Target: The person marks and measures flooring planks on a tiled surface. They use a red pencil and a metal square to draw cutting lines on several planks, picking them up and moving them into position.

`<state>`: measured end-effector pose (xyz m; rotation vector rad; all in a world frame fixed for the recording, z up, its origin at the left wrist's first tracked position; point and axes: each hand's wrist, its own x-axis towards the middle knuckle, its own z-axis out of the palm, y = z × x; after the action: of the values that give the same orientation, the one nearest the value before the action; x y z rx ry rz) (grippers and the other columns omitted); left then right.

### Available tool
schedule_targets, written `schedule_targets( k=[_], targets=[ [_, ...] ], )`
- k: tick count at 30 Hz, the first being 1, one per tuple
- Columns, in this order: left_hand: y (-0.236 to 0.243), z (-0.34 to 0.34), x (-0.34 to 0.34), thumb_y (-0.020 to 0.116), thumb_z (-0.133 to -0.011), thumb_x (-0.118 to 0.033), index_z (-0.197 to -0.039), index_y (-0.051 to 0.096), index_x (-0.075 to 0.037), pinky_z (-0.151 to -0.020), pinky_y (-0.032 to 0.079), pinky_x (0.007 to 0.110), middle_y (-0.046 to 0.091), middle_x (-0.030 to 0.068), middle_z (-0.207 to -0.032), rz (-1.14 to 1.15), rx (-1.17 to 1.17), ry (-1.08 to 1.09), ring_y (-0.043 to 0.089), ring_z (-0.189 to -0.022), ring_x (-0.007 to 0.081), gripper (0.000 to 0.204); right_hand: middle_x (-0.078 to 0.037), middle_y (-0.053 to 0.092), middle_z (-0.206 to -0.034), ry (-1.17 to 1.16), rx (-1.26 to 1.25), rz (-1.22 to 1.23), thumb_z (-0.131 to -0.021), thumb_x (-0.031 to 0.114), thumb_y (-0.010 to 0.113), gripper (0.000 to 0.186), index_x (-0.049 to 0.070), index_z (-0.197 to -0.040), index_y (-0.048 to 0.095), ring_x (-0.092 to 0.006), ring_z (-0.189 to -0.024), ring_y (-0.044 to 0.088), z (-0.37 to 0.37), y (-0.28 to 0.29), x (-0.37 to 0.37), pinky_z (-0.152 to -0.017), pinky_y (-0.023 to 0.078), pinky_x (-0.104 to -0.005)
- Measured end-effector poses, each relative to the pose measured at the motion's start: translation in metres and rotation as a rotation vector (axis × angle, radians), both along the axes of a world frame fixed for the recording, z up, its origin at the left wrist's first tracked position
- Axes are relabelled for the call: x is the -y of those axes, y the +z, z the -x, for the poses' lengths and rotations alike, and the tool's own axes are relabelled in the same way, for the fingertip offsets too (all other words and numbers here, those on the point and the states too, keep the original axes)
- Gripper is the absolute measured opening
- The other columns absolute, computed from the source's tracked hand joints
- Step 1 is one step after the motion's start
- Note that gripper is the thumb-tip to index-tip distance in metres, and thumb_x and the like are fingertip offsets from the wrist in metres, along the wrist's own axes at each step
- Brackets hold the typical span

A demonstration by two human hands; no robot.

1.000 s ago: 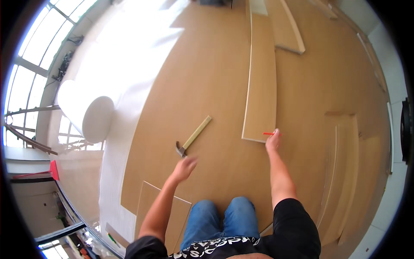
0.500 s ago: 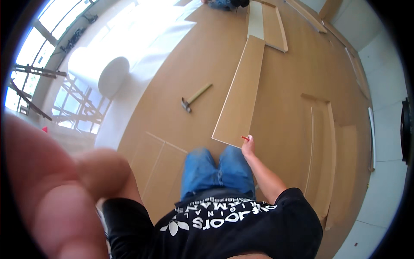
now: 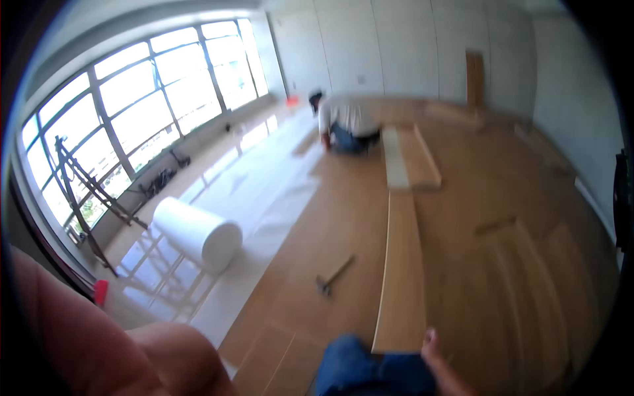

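My left hand (image 3: 99, 343) is raised very close to the camera at the lower left, large and blurred, so its fingers cannot be made out. My right hand (image 3: 433, 348) rests by the near end of a long loose wooden plank (image 3: 399, 277) that lies lengthwise on the laid wood floor; whether it holds anything is not clear. A hammer (image 3: 333, 276) lies on the floor left of the plank, out of reach of both hands. My knee in blue jeans (image 3: 356, 373) shows at the bottom edge.
A roll of white foam (image 3: 198, 232) sits on white underlay (image 3: 264, 191) to the left. Another person (image 3: 347, 122) kneels farther back beside a stack of planks (image 3: 413, 155). A folding trestle (image 3: 86, 198) leans at the big windows. More boards lie on the right (image 3: 528, 264).
The view has tilted up from the floor to the room. My left hand has risen from beside the hammer to just before the camera. My right hand stays at the plank's end.
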<state>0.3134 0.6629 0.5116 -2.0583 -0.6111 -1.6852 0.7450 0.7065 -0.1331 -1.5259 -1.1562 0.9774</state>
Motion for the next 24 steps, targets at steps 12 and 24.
schedule_targets(
  k=[12,24],
  targets=[
    [-0.148,-0.093,-0.098,0.071,-0.097,-0.019,-0.161,0.033,0.008,-0.127,0.026,0.046,0.044,0.0267,-0.161,0.722,0.034,-0.099,0.039,-0.153,0.0367,0.079,-0.005,0.072,-0.098,0.122,-0.495,0.478,-0.105,0.018,0.065,0.032,0.000,-0.131,0.066,-0.0102,-0.078,0.065,0.009,0.222,0.034,-0.071,0.055,-0.0278],
    [-0.360,-0.105,-0.076,0.056,-0.111,-0.024,-0.146,0.053,0.004,-0.099,0.059,0.040,0.069,0.0144,-0.132,2.215,1.030,-0.583,0.070,-0.119,0.0240,0.045,-0.008,0.066,-0.119,0.444,-0.922,0.587,-0.103,0.008,0.067,0.055,0.000,-0.154,0.046,-0.0126,-0.100,0.064,-0.003,0.283,-0.001,-0.089,0.055,-0.0297]
  ],
)
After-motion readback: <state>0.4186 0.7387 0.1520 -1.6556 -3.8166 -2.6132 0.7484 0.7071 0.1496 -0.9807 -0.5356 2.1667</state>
